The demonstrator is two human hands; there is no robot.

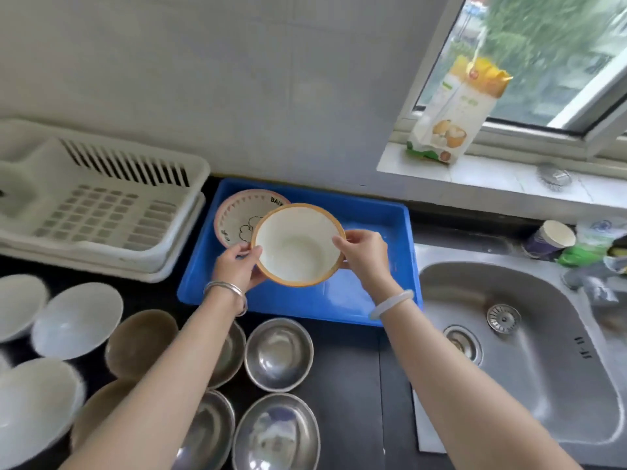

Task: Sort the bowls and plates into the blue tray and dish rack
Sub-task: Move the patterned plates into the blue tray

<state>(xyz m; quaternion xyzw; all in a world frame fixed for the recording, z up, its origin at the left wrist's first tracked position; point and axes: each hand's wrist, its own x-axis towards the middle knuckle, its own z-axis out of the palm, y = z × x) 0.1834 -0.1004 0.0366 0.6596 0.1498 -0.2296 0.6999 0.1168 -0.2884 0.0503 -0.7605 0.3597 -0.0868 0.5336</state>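
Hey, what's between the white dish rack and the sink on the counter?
The blue tray, seen in the head view. A pink-rimmed plate lies in it, and the left hand and right hand hold an orange-rimmed bowl above it.

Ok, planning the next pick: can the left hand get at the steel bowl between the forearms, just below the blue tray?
Likely not yet: the left hand, with the right hand, holds the orange-rimmed bowl. The steel bowl itself sits uncovered, nothing stacked on it.

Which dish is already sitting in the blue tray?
The pink-rimmed patterned dish, back left in the blue tray; left hand and right hand hold the orange-rimmed bowl.
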